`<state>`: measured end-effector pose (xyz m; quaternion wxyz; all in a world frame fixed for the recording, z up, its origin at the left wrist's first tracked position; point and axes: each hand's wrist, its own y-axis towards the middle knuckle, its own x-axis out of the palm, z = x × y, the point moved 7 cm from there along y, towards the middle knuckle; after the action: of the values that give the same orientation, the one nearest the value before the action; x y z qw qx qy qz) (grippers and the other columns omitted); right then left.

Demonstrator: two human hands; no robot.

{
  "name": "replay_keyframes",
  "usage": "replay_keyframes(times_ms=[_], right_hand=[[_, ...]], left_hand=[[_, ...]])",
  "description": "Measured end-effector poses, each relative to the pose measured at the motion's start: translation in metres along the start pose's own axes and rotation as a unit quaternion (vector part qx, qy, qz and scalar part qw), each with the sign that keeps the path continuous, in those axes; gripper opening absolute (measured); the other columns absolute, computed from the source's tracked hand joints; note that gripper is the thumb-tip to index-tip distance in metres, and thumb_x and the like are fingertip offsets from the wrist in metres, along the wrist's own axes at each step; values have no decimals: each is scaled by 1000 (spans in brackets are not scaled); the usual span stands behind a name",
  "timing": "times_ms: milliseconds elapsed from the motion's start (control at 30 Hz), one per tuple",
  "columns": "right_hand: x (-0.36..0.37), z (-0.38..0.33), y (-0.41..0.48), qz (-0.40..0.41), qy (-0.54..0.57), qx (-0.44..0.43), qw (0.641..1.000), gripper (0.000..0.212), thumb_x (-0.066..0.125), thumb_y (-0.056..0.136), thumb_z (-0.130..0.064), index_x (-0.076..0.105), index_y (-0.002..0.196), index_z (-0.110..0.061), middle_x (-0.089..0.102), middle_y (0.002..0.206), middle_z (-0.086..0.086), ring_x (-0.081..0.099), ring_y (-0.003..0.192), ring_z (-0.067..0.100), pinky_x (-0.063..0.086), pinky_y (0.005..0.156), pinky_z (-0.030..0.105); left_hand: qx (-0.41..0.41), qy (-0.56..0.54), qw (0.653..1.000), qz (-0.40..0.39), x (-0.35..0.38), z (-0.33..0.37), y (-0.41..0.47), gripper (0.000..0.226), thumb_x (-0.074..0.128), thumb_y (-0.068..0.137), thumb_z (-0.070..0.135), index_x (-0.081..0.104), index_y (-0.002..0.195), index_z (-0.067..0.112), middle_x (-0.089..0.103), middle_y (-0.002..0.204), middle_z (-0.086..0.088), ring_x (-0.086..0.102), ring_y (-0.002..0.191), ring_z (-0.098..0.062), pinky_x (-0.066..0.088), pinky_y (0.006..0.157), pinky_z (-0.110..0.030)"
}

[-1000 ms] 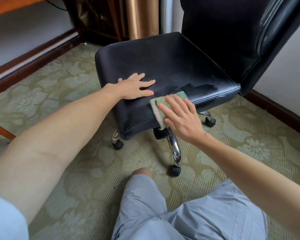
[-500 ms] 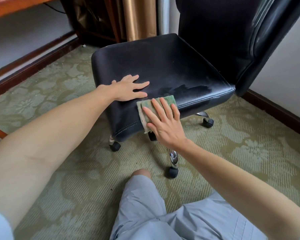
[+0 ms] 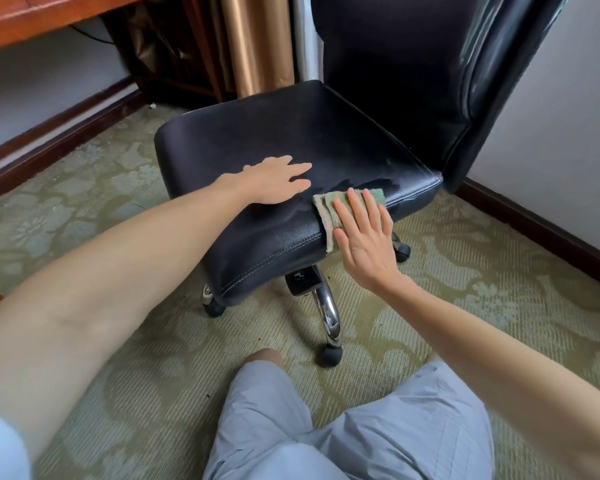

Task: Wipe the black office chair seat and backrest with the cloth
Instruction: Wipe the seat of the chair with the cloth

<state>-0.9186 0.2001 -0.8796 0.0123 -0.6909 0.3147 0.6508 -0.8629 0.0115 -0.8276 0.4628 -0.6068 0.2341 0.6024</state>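
Head view: the right hand (image 3: 364, 244) lies flat, fingers straight and together, pressing the green cloth (image 3: 323, 211) onto the seat (image 3: 291, 133) where its near edge rounds over. The cloth is folded, half on top, half draped down the side. The left hand (image 3: 274, 181) rests palm down on the seat just beside it, fingers spread, holding nothing. A dark damp streak (image 3: 354, 183) shows just behind the cloth. The backrest (image 3: 395, 64) rises at the right. Below, a chrome leg (image 3: 329, 313) ends in a caster (image 3: 330, 355) on patterned green carpet (image 3: 465, 271).
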Motion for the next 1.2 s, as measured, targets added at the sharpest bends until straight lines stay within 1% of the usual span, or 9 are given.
replay_keyframes(times_ms=[200, 400, 500, 600, 733, 933, 1000, 1100, 1200], right_hand=[[-1, -19, -4, 4, 20, -28, 999, 48, 24, 101, -37, 38, 145, -25, 34, 153, 6, 18, 145, 34, 11, 117, 48], [2, -36, -8, -3, 4, -74, 997, 49, 26, 101, -40, 37, 146, -24, 34, 153, 9, 18, 144, 40, 13, 116, 51], [4, -41, -7, 3, -6, -76, 997, 49, 33, 101, -42, 37, 146, -25, 35, 153, 8, 20, 144, 40, 15, 116, 50], [6, -37, -6, -4, -16, -85, 996, 51, 30, 101, -44, 34, 148, -24, 33, 154, 6, 20, 145, 35, 16, 117, 47], [8, -11, -2, -17, -33, -105, 994, 55, 27, 102, -45, 30, 150, -19, 30, 156, 7, 18, 147, 30, 13, 119, 45], [-1, 69, 4, -30, -48, -6, 998, 60, 19, 100, -48, 23, 152, -18, 20, 159, 6, 9, 149, 26, 9, 120, 46], [-1, 86, 7, -42, -41, 25, 998, 61, 16, 99, -49, 20, 152, -19, 15, 161, 5, 2, 149, 25, 4, 120, 45], [1, 81, 12, -51, 6, 58, 997, 60, 8, 98, -48, 15, 153, -25, 5, 162, 0, -10, 148, 23, -7, 120, 43], [1, 71, 11, -41, 35, 60, 997, 56, 9, 99, -47, 17, 152, -30, 7, 162, -3, -12, 148, 24, -9, 118, 42]], left_hand=[[-12, -16, 1000, -7, -5, 17, 20, 51, 24, 102, 52, 15, 152, 46, 7, 164, 0, 10, 150, -29, 13, 119, -53], [-36, 15, 999, -15, -3, 15, 30, 55, 25, 100, 52, 7, 152, 48, 5, 164, 3, 10, 149, -30, 13, 115, -58], [-32, 16, 999, -32, 2, 21, 37, 55, 25, 99, 58, 5, 150, 53, 1, 164, 2, 4, 150, -30, 13, 116, -60], [-32, 30, 998, -48, 9, 23, 39, 53, 22, 100, 59, 3, 149, 55, -5, 164, 3, -7, 150, -27, 8, 114, -65], [-35, 38, 997, -62, 11, 21, 37, 51, 20, 101, 60, 2, 148, 57, -9, 164, 8, -11, 150, -23, 4, 111, -67], [-28, 47, 996, -75, 13, 21, 41, 51, 17, 101, 59, -2, 148, 57, -11, 163, 8, -13, 150, -24, 5, 111, -69], [-28, 48, 996, -68, 15, 24, 42, 50, 16, 102, 56, -3, 149, 55, -12, 163, 7, -14, 149, -26, 4, 110, -71], [-31, 51, 996, -64, 16, 27, 44, 51, 15, 101, 58, -4, 149, 54, -13, 164, 4, -14, 149, -29, 3, 110, -72], [-19, 55, 996, -61, 14, 31, 47, 57, 16, 96, 69, -2, 148, 56, -11, 164, 3, -12, 149, -30, 1, 110, -71]])
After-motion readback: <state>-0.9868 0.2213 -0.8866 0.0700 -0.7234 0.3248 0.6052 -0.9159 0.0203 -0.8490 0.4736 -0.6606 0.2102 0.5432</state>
